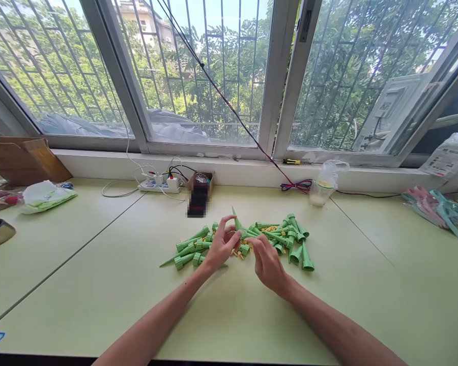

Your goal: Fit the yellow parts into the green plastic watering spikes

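My left hand (224,245) is closed round a green plastic watering spike (236,218), its thin tip pointing up. Close beside it, my right hand (267,262) has its fingers pinched together near the wide end of that spike; what they hold, if anything, is too small to make out. More green spikes (307,256) with flared ends lie in a pile to the right. On the left are several spikes with ribbed caps (179,262). Small yellow pieces (269,232) are scattered among them, some partly hidden behind my hands.
Behind the pile stands a small box (209,179) next to a power strip (160,186) with cables. A plastic cup in a bag (322,185) is at the back right. Plastic packets (438,211) lie far right; a cardboard box (26,160) and white-green packet (48,197) are left.
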A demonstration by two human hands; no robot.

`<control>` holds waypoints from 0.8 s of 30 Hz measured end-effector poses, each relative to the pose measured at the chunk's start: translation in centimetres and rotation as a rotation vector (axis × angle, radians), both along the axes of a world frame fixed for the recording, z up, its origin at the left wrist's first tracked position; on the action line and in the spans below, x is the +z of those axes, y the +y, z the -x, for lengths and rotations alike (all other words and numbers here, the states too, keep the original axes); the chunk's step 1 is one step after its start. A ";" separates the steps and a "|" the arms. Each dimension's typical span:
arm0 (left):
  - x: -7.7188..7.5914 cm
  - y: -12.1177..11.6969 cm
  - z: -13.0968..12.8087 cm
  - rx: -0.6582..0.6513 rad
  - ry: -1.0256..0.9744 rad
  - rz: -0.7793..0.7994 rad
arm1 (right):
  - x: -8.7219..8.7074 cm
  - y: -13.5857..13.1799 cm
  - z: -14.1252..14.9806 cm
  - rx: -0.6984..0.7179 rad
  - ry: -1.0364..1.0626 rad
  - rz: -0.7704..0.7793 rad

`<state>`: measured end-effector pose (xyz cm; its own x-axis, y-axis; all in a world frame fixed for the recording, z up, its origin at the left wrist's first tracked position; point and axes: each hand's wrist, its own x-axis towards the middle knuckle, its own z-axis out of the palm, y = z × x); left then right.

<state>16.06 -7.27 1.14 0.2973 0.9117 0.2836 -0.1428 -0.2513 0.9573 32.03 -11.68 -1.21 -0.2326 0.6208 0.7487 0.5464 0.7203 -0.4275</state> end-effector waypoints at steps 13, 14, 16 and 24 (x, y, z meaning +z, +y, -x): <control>-1.3 -1.1 -0.3 0.026 0.397 -0.331 | -0.6 1.4 -0.7 -0.227 0.205 0.013; -1.3 -1.2 -0.4 0.028 0.428 -0.355 | -0.6 1.4 -0.6 -0.216 0.202 0.017; -1.4 -1.3 -0.5 0.026 0.474 -0.401 | -0.6 1.5 -0.6 -0.195 0.195 0.023; -1.1 -1.4 -0.7 0.035 0.440 -0.453 | -0.4 1.3 -0.5 -0.094 0.179 0.048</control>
